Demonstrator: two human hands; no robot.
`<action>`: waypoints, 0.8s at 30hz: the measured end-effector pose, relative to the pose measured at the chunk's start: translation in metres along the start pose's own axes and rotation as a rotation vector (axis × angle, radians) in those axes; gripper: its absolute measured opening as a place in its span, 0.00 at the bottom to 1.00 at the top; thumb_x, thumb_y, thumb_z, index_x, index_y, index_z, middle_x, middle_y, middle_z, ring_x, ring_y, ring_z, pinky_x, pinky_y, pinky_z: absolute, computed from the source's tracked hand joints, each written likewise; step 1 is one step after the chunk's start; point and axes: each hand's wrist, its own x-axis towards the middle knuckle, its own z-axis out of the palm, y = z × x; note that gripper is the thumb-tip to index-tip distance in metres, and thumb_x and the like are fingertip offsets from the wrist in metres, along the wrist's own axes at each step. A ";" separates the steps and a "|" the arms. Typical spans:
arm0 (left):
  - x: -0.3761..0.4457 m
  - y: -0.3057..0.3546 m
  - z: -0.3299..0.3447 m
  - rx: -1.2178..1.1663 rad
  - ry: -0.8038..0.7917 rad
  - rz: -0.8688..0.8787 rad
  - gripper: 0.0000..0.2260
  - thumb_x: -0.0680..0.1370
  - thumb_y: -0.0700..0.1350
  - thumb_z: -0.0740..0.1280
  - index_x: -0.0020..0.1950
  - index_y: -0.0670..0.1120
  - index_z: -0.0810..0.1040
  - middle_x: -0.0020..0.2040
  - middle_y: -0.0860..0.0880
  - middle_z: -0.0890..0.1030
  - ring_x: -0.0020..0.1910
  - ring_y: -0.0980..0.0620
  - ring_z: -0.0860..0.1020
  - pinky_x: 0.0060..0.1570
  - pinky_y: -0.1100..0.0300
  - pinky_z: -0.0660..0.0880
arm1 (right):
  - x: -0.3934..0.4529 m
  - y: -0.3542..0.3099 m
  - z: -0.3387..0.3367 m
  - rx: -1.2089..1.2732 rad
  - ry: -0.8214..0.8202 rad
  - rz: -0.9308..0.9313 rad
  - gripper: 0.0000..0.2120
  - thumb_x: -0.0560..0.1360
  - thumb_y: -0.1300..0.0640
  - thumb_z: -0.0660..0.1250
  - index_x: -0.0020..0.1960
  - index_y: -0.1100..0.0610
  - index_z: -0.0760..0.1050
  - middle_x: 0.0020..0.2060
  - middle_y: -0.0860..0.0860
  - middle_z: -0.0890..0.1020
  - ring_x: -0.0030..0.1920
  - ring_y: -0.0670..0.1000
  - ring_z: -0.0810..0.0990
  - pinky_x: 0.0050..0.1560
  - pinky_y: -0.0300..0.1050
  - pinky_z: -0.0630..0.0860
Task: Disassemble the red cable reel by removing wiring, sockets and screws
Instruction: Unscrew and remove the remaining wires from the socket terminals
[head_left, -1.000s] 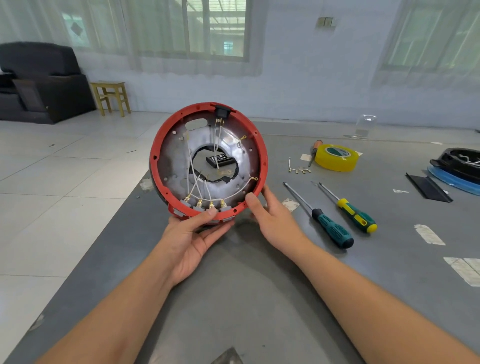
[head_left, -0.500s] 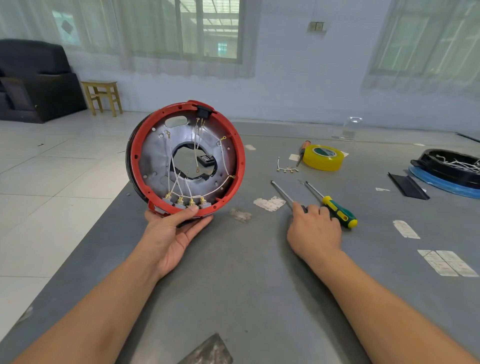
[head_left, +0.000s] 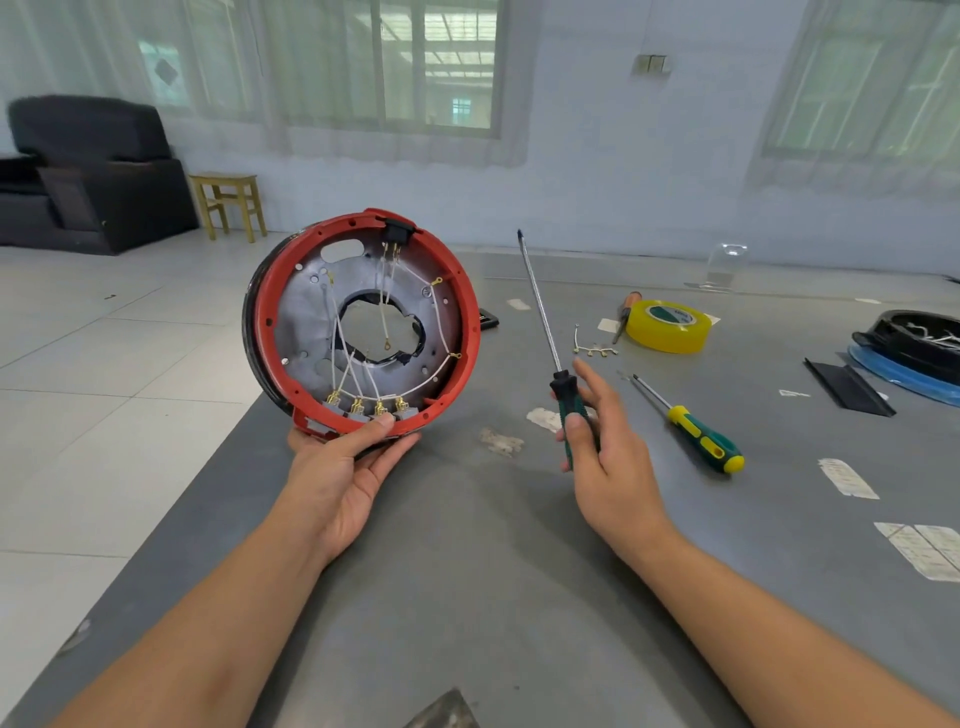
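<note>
The left hand (head_left: 343, 467) grasps the red cable reel (head_left: 363, 325) from below, thumb pressed on the lower rim, fingers curled under the edge. It holds the reel upright above the near left part of the tabletop (head_left: 467, 597), open face toward the camera. Inside the red ring sits a grey plate with a ragged hole at its middle. White wires (head_left: 441, 317) cross that plate, from a black part at the top of the rim down to a row of four brass terminals (head_left: 366, 408) at the bottom, just above the thumb.

The right hand (head_left: 602, 457) grasps a long screwdriver (head_left: 545, 338) by its black-and-green handle, thumb along the front, the other fingers loosely spread behind. The shaft points up and slightly left, its tip level with the top of the reel and apart from it.

Right of this hand a second screwdriver (head_left: 696, 436) with a yellow-and-green handle lies on the tabletop. Farther back lie a small loose wire piece with brass ends (head_left: 592, 349) and a roll of yellow tape (head_left: 667, 326), with an orange-handled tool (head_left: 623, 317) just beside the roll. At the right edge a black round part (head_left: 919, 338) rests on a blue disc (head_left: 904, 374), a flat black strip (head_left: 847, 387) near it. Scraps of pale tape (head_left: 847, 478) stick to the grey surface.
</note>
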 end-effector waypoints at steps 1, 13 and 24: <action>0.001 0.001 -0.002 0.008 0.001 0.009 0.35 0.76 0.25 0.69 0.78 0.48 0.63 0.67 0.34 0.81 0.59 0.35 0.85 0.56 0.36 0.82 | -0.002 -0.002 0.000 -0.007 -0.034 -0.047 0.25 0.86 0.56 0.57 0.78 0.34 0.61 0.61 0.34 0.77 0.48 0.48 0.82 0.46 0.37 0.79; 0.018 0.011 -0.018 0.005 0.075 0.097 0.29 0.76 0.26 0.72 0.65 0.52 0.65 0.68 0.41 0.79 0.56 0.37 0.86 0.53 0.39 0.84 | -0.004 -0.011 -0.003 0.028 -0.223 -0.143 0.24 0.80 0.57 0.69 0.69 0.33 0.73 0.59 0.31 0.80 0.58 0.39 0.81 0.56 0.27 0.70; 0.017 0.007 -0.020 0.047 0.042 0.111 0.34 0.76 0.27 0.72 0.72 0.56 0.65 0.65 0.43 0.84 0.56 0.36 0.86 0.54 0.41 0.84 | 0.048 -0.043 0.004 0.573 0.123 0.050 0.18 0.70 0.53 0.80 0.55 0.43 0.79 0.45 0.46 0.86 0.38 0.50 0.83 0.43 0.41 0.81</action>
